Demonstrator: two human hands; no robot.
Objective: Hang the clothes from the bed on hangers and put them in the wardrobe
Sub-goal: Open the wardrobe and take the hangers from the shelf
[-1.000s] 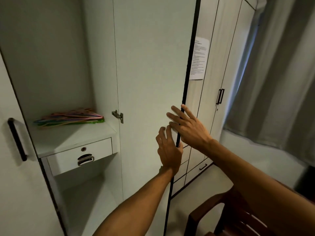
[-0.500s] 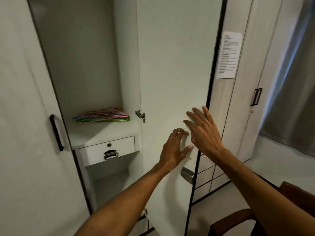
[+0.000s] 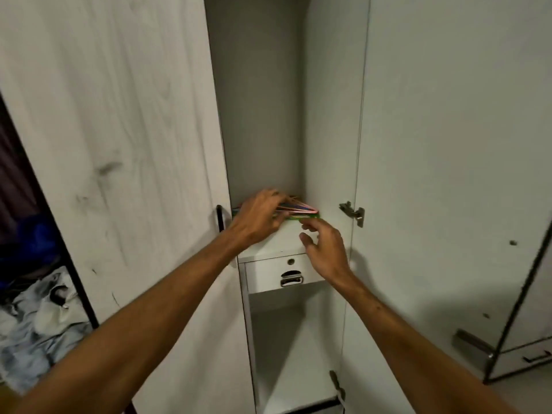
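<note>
On the wardrobe shelf [image 3: 280,246], back edge: hangers [image 3: 298,211]

left hand [image 3: 259,216] curls over the thin, light, tangle-prone stack; right hand [image 3: 324,249] open, empty; grab the hooks together

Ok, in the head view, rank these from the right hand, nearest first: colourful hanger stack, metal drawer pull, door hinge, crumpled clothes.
1. Stack of colourful thin hangers, just above the right hand, on the shelf.
2. Metal drawer pull, just below-left.
3. Metal door hinge, upper right.
4. Crumpled pale clothes, far left.
</note>
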